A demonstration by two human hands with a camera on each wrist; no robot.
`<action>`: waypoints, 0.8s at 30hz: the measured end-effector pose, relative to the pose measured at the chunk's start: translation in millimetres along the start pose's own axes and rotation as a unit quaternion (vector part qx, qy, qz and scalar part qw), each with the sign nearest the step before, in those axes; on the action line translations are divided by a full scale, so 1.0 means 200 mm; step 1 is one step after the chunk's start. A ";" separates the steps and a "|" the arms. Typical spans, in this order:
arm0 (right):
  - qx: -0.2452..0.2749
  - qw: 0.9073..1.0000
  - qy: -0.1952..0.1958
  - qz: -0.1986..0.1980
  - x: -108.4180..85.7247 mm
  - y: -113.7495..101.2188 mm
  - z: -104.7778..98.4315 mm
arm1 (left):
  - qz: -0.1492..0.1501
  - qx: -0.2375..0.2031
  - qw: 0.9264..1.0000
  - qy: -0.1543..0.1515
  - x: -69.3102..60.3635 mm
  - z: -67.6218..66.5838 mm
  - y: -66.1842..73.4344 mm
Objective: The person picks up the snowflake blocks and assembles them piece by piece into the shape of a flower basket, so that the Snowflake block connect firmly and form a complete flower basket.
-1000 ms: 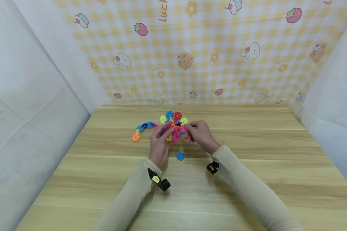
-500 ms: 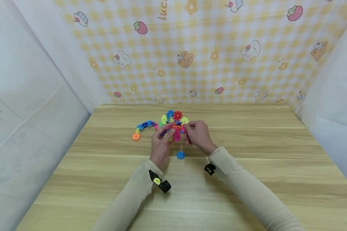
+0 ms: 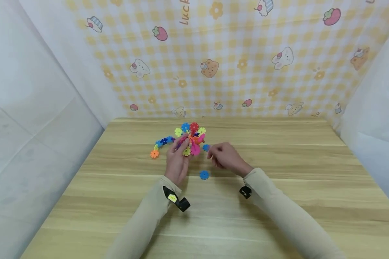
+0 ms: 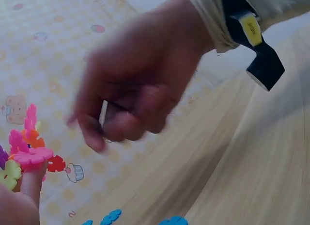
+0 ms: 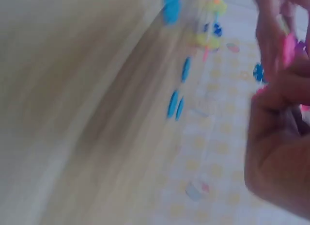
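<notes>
In the head view, my left hand (image 3: 176, 162) grips a cluster of joined plastic snowflake discs (image 3: 195, 148) in pink, orange, red, yellow and blue. One pink disc (image 4: 33, 156) rests by a left fingertip in the left wrist view. My right hand (image 3: 227, 157) hovers to the right of the cluster, apart from it. Its fingers are loosely curled and blurred in the left wrist view, and I see nothing held in them. Just left of its fingertips lies a blue disc (image 3: 206, 148). The far side of the cluster is partly hidden by my left fingers.
Another blue disc (image 3: 204, 175) lies on the wooden table (image 3: 278, 151) between my forearms. A curved chain of blue and purple discs (image 3: 163, 141) stretches left from behind my left hand, ending in an orange disc (image 3: 154, 154). A checked cloth (image 3: 240, 82) hangs behind.
My right hand has come off the cluster, drawing back right and slightly toward me. My left hand has shifted a little left with the cluster. The blue disc near my right fingertips now shows.
</notes>
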State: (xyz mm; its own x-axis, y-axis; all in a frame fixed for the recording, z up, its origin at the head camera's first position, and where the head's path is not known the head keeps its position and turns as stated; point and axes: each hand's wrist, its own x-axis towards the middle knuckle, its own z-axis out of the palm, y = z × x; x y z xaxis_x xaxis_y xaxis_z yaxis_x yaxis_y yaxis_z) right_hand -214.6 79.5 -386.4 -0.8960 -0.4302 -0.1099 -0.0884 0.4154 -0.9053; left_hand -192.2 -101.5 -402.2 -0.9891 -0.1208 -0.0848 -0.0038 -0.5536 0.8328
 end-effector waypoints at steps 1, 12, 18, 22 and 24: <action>-0.056 0.998 -0.023 -0.020 0.00 0.01 0.00 | -0.005 -0.005 1.000 -0.001 0.00 -0.01 0.00; -0.397 0.908 -0.071 -0.111 -0.02 0.06 0.12 | -0.069 -0.030 0.997 -0.022 -0.01 0.00 0.02; -0.392 0.910 -0.077 -0.113 -0.01 0.05 0.14 | -0.077 -0.017 0.996 -0.028 -0.02 0.01 0.03; -0.383 0.911 -0.096 -0.120 -0.01 0.05 0.16 | -0.081 0.001 0.996 -0.023 -0.02 0.03 0.05; -0.382 0.910 -0.103 -0.123 -0.01 0.05 0.17 | -0.082 0.011 0.996 -0.021 -0.02 0.03 0.05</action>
State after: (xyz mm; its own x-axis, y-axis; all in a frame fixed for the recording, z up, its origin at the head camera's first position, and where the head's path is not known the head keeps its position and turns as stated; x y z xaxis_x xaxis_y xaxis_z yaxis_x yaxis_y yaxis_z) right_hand -199.0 56.0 -408.9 -0.7143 -0.6942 -0.0886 -0.6230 0.6884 -0.3714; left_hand -188.3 -101.6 -389.6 -0.9802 0.0039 -0.1980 -0.1680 -0.5455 0.8211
